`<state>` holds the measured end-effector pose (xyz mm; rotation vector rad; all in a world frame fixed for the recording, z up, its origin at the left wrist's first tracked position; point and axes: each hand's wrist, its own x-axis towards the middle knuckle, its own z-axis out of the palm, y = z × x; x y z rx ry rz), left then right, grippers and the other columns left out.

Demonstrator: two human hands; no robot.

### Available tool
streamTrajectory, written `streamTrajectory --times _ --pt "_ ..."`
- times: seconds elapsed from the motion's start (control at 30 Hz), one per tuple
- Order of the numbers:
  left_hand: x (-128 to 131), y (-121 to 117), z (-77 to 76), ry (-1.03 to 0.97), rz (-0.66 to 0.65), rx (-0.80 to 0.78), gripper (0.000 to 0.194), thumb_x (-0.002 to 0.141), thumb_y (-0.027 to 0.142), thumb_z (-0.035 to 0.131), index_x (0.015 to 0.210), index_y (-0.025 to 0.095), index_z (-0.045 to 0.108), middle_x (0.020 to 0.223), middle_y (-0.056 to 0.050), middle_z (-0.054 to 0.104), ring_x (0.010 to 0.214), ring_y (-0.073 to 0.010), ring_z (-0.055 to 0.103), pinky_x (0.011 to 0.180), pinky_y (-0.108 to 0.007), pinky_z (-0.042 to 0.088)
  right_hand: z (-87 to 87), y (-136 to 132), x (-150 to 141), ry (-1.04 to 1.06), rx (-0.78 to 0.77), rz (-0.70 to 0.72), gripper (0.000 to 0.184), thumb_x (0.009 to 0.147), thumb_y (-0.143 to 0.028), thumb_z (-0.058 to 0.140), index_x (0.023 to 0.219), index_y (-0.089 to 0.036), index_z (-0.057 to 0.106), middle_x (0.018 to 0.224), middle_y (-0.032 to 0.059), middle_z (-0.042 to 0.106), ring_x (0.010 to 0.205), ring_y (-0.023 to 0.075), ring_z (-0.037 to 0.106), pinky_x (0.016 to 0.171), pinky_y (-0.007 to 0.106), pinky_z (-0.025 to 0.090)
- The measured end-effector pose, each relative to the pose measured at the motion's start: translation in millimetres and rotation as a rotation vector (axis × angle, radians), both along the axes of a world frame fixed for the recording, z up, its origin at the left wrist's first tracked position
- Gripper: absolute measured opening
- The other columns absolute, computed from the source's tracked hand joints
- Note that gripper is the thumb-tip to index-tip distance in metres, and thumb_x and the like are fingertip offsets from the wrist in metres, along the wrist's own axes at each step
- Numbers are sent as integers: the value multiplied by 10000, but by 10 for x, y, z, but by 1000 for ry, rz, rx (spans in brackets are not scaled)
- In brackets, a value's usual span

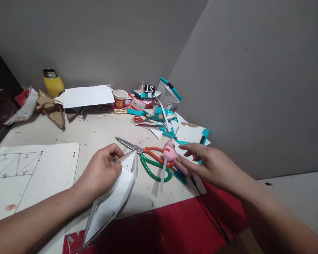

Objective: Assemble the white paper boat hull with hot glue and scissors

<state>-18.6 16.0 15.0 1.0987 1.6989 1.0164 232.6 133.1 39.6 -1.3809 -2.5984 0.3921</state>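
Note:
My left hand (102, 173) is closed on the upper edge of a white folded cardboard boat-shaped piece (113, 197) that lies on the table. My right hand (204, 162) hovers with fingers spread just over a pink glue gun (172, 153), touching or nearly touching its handle. The glue gun rests across scissors with orange and green handles (153, 162), whose blades point up and left.
A white sheet with pencilled triangles (29, 173) lies at left. Red cloth (169, 225) covers the near edge. At the back: a yellow bottle (53, 84), a paper cup (120, 98), red scissors (143, 120), cardboard pieces, teal and white card scraps (175, 120). Grey walls close the corner.

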Motion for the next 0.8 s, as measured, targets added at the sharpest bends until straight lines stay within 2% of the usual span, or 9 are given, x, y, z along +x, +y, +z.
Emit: streamTrajectory --times 0.03,0.1,0.17,0.2,0.27,0.37,0.47,0.8 --pt "11 -11 11 -6 -11 -10 132 725 80 504 743 207 533 529 67 481 444 -78 388 417 -193 264 37 -83 -62 148 -67 -9 391 839 -491 505 979 -174 685 940 109 711 701 199 643 598 303 492" --pt "40 -37 31 -14 -27 -24 118 740 103 509 769 216 530 510 76 462 438 -82 376 410 -190 257 59 -246 -237 397 -313 32 370 858 -484 516 935 -169 694 847 85 710 673 170 643 578 271 502" --pt "75 -63 48 -3 -37 -20 118 741 111 509 785 219 527 496 83 446 439 -83 363 416 -188 261 26 -374 -448 527 -559 56 332 845 -435 564 988 -157 677 784 59 701 645 145 639 574 246 512" --pt "92 -74 55 7 -42 -10 120 739 109 508 787 218 526 500 84 447 444 -81 362 422 -187 268 2 -418 -549 562 -638 69 296 833 -408 588 946 -151 679 785 53 695 644 132 632 566 230 507" --pt "119 -90 65 25 -55 15 126 733 102 506 789 213 527 520 85 458 450 -76 355 432 -186 280 -43 -469 -715 596 -763 64 210 827 -334 590 809 -139 664 659 24 655 566 102 594 514 198 477" --pt "137 -100 61 28 -68 39 132 734 99 499 798 209 535 548 85 472 437 -65 341 433 -185 286 -69 -488 -840 589 -845 -30 148 812 -210 558 690 -144 611 538 -7 605 469 74 539 457 170 433" --pt "132 -99 46 30 -71 49 135 728 102 505 799 209 546 548 84 480 424 -62 336 426 -186 277 -58 -485 -866 579 -872 -96 156 789 -141 520 647 -154 582 512 -16 600 415 59 498 432 165 426" --pt "155 -106 71 -60 -37 12 110 679 98 501 695 197 546 442 95 423 392 -55 293 385 -169 225 -58 -452 -867 613 -921 -18 108 751 -179 566 645 -162 584 518 -12 613 452 82 538 454 181 454"
